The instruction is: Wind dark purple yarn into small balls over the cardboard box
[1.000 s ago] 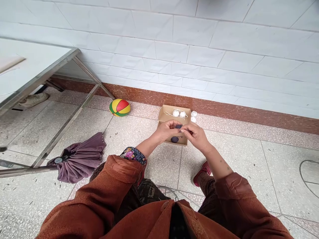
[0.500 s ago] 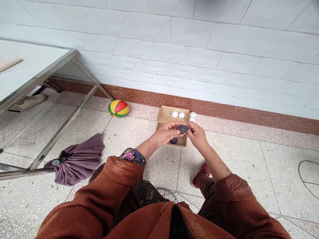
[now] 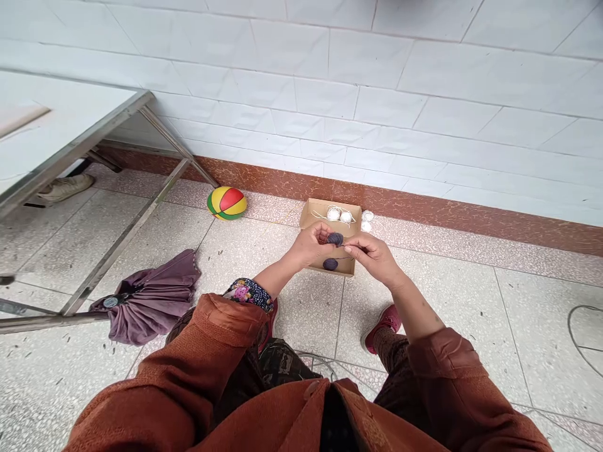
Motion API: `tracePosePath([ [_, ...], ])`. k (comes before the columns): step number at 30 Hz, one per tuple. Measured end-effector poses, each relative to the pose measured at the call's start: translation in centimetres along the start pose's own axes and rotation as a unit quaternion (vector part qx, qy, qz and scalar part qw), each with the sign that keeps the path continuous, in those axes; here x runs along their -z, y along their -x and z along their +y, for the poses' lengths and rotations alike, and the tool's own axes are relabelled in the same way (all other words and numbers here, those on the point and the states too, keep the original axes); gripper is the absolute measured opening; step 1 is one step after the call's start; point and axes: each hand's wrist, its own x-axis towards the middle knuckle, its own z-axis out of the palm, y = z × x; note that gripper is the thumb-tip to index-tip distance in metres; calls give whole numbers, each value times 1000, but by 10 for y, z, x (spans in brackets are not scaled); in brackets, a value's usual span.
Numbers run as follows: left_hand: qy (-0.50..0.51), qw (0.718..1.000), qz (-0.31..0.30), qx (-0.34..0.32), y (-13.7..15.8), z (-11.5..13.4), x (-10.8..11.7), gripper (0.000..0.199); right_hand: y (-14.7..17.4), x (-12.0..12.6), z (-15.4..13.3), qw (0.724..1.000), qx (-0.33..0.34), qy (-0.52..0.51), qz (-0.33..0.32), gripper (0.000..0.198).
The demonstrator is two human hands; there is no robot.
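My left hand is closed around a small dark blue-grey ball of yarn, held above a shallow cardboard box. Right beside the ball, my right hand pinches what looks like its yarn strand between thumb and forefinger. Lower down in the box lies a second dark ball of yarn. At the box's far end rest two white balls of yarn with loose strands. More white balls sit on the floor just right of the box.
A red, yellow and green ball lies by the wall. A folded purple umbrella is on the floor at left, near a metal-framed table. Under the table shows a shoe. A cable curls at far right.
The held ball has turned and shifted slightly left with my left hand. My right hand has drawn a little away from it, and its fingers now point left.
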Motion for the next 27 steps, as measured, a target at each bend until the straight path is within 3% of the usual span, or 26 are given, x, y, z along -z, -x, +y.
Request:
tracePosePath([
  [5, 7, 988, -151, 22, 12, 10, -6, 35, -7, -1, 10, 997, -24, 21, 70, 25],
  [7, 43, 983, -177, 25, 16, 15, -7, 36, -8, -3, 16, 995, -56, 14, 87, 27],
  [12, 145, 980, -138, -12, 16, 18, -6, 48, -6, -9, 22, 993, -96, 12, 69, 25],
  [18, 192, 977, -89, -5, 11, 13, -4, 36, -1, -21, 19, 997, -40, 70, 1, 21],
  [23, 155, 986, -50, -18, 7, 9, -5, 32, 3, -20, 8, 997, 9, 67, -28, 20],
  [27, 78, 995, -65, -9, 8, 10, -6, 33, 0, -7, -2, 999, 17, 40, 28, 22],
])
